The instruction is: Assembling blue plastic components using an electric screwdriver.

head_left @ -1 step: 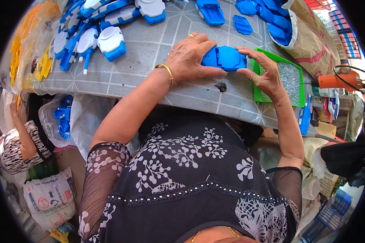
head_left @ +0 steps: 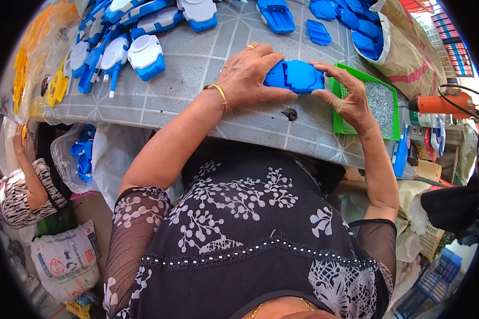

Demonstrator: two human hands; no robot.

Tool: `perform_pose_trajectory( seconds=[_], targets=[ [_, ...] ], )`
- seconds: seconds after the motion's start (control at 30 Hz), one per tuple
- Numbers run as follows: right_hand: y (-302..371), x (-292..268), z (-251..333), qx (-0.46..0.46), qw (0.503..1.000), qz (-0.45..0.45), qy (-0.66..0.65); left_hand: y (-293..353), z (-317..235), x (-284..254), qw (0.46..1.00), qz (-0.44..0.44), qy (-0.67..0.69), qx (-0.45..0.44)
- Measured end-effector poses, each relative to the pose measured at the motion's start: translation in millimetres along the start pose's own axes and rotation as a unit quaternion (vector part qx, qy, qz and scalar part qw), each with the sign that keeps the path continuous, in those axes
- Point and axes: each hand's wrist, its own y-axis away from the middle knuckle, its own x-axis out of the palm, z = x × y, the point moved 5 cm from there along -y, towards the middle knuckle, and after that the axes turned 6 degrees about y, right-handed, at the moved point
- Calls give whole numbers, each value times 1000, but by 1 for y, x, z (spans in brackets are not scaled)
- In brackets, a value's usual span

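Note:
Between my hands, over the grey table (head_left: pixel 197 101), is a blue plastic casing (head_left: pixel 303 75) with a stepped seam across it. My left hand (head_left: pixel 253 74) grips its left end, thumb along the near side and fingers behind. At the right end, my right hand (head_left: pixel 348 95) pinches it between thumb and fingers. Just right of it sits a green tray (head_left: pixel 337 126) with a heap of small silvery metal pieces (head_left: pixel 379 103). A small black part (head_left: pixel 290 114) lies near the table edge. Beyond the casing are a loose blue cover (head_left: pixel 318 33) and an open blue housing (head_left: pixel 277 16).
White-and-blue plastic units (head_left: pixel 146 57) are piled at the far left. A paper sack (head_left: pixel 410 50) of blue parts leans at the far right. An orange power screwdriver (head_left: pixel 444 106) with a cord is beside the tray. Another person's arm (head_left: pixel 33 178) shows at left.
The orange power screwdriver has shifted slightly to the left. My hands and the blue casing hold almost the same place.

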Motion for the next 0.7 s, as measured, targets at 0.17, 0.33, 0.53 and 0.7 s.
perform_pose_trajectory(
  seconds=[0.17,0.33,0.53,0.7],
  targets=[
    [0,0,1,8,1000,5,-12,-1,0,0,1000,-1,-3,7],
    [0,1,1,4,1000,6,-26,0,0,0,1000,-3,-5,4],
    [1,1,2,-1,1000,4,-25,0,0,0,1000,-4,16,1],
    [-3,6,3,-2,999,26,-28,1,1,1,1000,0,12,15]
  ],
)
